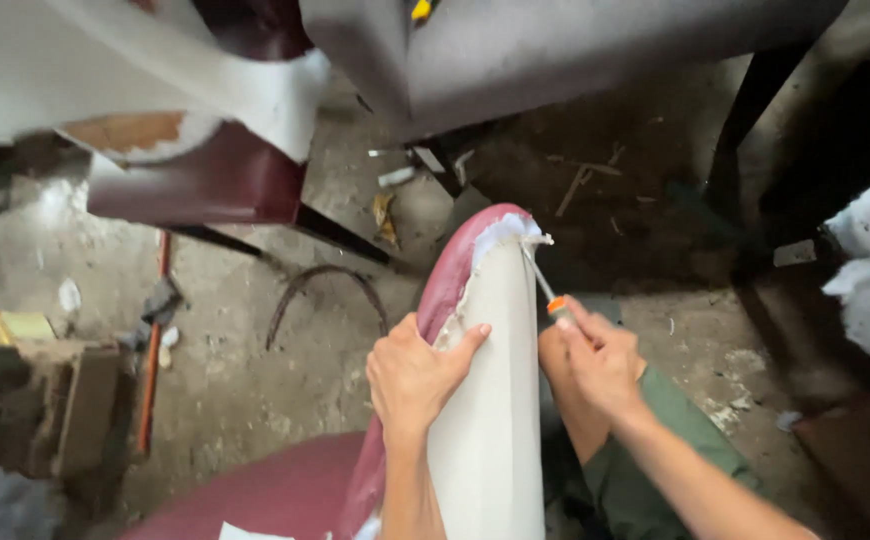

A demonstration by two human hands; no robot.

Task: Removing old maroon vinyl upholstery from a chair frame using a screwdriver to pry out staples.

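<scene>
1. While the left hand (pixel 417 378) clamps the edge of the upright padded panel (pixel 490 400), thumb on the white backing, fingers curl over the maroon cover (pixel 447 290).
2. Just right of that grip, the right hand (pixel 598 362) closes around an orange-handled tool (pixel 547 297), wrist bent, tip touching the panel's frayed top corner.

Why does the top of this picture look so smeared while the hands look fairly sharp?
In the head view, the pale and maroon upholstered furniture near the lens is blurred and bowed by the wide lens; the left hand, the right hand and the screwdriver sit in the sharper middle; the white chair panel looks washed out by soft daylight; the floor beyond lies dim.
</scene>
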